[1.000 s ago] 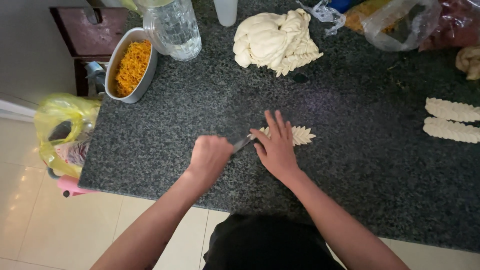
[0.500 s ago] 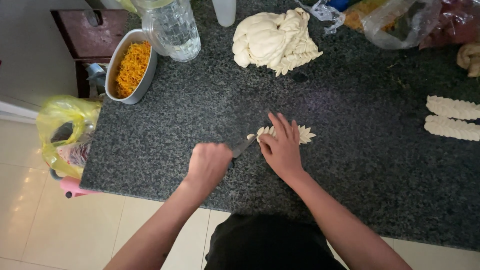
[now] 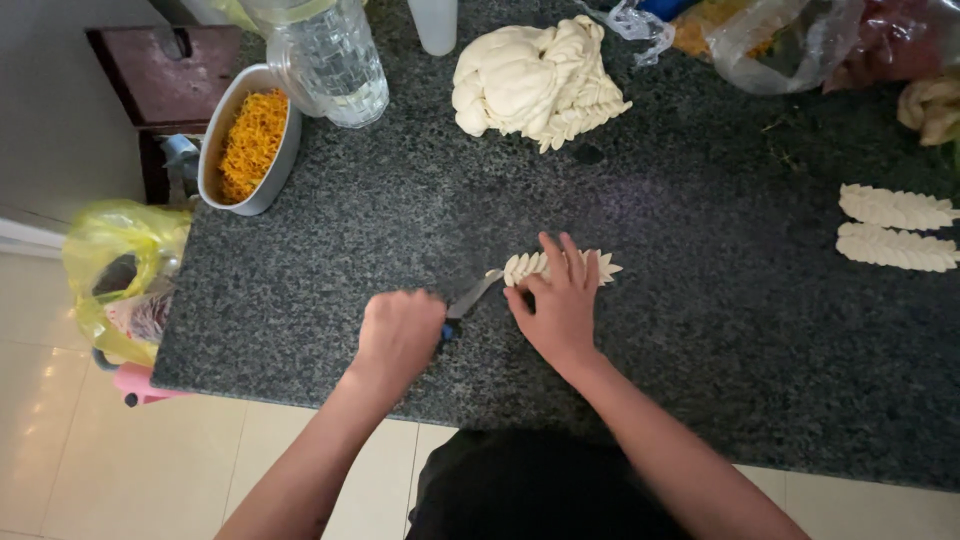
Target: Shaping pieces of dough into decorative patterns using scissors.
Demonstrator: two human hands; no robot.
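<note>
Head view, centre of frame: the left hand (image 3: 400,335) is closed around the handle of a knife (image 3: 470,298), whose blade points up and right to the near end of a dough strip (image 3: 530,267). The right hand (image 3: 562,300) lies open and flat, fingers spread on top of the strip, pinning it to the dark speckled surface (image 3: 700,350). The strip edge shows a row of pointed notches, so the step in hand appears to be cutting notches along the piece. The next cut likely calls for a steady hold and fingertips kept clear of the blade.

At the right edge, two finished notched strips (image 3: 893,226) lie side by side. Top centre holds a large dough mass (image 3: 535,82). Upper left holds a grey oval tub (image 3: 215,150) of orange shreds beside a clear glass jug (image 3: 335,60). Clear plastic bags (image 3: 790,45) sit at upper right; their contents are unclear. A yellow plastic bag (image 3: 110,262) hangs off the left edge, below surface level.
</note>
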